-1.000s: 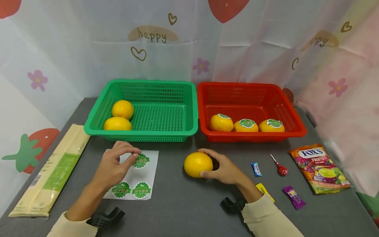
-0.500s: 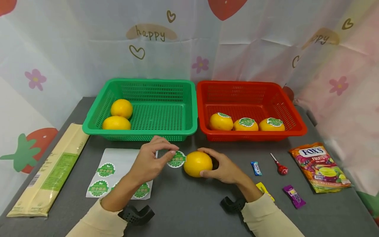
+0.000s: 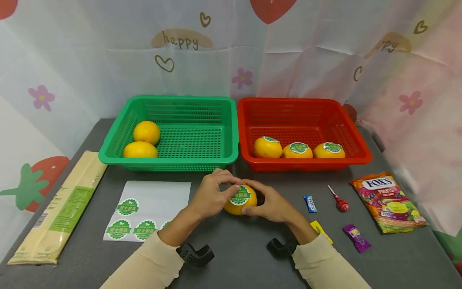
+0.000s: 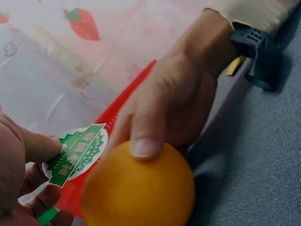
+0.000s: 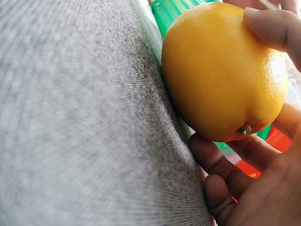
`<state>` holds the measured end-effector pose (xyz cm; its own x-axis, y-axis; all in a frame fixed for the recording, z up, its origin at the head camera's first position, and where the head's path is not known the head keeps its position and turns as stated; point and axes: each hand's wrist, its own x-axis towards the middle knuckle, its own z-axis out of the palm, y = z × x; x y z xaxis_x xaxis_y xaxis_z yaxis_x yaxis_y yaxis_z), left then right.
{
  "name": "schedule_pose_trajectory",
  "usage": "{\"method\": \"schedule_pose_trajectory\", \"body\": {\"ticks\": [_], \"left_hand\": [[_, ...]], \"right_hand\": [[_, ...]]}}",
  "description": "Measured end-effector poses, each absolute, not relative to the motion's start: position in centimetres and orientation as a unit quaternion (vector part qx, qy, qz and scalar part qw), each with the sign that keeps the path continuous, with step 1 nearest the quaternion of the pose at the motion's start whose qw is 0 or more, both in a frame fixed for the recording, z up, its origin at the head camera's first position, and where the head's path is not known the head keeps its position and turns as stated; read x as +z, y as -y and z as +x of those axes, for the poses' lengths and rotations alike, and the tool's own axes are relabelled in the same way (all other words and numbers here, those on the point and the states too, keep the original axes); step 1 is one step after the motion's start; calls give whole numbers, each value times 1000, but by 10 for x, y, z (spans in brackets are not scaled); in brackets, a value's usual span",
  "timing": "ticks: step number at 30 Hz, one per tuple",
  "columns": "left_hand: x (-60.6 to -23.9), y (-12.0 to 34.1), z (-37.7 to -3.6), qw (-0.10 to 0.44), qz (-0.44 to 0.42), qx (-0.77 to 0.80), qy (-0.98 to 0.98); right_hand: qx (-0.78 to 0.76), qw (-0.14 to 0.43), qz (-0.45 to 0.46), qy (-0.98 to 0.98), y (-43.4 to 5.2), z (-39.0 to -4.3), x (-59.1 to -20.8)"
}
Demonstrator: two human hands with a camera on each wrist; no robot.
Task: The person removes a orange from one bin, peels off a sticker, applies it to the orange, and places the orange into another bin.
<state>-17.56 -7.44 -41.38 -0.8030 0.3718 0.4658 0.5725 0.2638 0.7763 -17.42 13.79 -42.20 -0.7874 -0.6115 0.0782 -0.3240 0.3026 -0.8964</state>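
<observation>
Frame centre: right hand cups orange; left hand pinches sticker onto it. Three labelled, two unlabelled remain.

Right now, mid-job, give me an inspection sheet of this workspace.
Surface: grey table, cloth-like weave.
Job's things: orange on the table; round green sticker at its top; sticker sheet with three stickers showing.
Clutter: green basket holding two bare oranges; red basket holding three stickered oranges; FOX'S candy bag; lollipop; three wrapped sweets; long beige packet.
Grippers: left hand pinches the sticker; right hand grips the orange.
Cables: nothing seen.
Surroundings: strawberry-and-flower printed backdrop.
</observation>
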Motion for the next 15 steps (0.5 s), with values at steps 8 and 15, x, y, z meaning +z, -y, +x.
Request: {"method": "schedule_pose_trajectory", "body": {"ticks": [8, 15], "left_hand": [[-427, 63, -183, 100, -282, -516, 803], [-431, 58, -183, 151, -272, -496, 811]], "right_hand": [[-504, 124, -295, -802, -143, -188, -454], [-505, 121, -301, -800, -148, -192, -458]]}}
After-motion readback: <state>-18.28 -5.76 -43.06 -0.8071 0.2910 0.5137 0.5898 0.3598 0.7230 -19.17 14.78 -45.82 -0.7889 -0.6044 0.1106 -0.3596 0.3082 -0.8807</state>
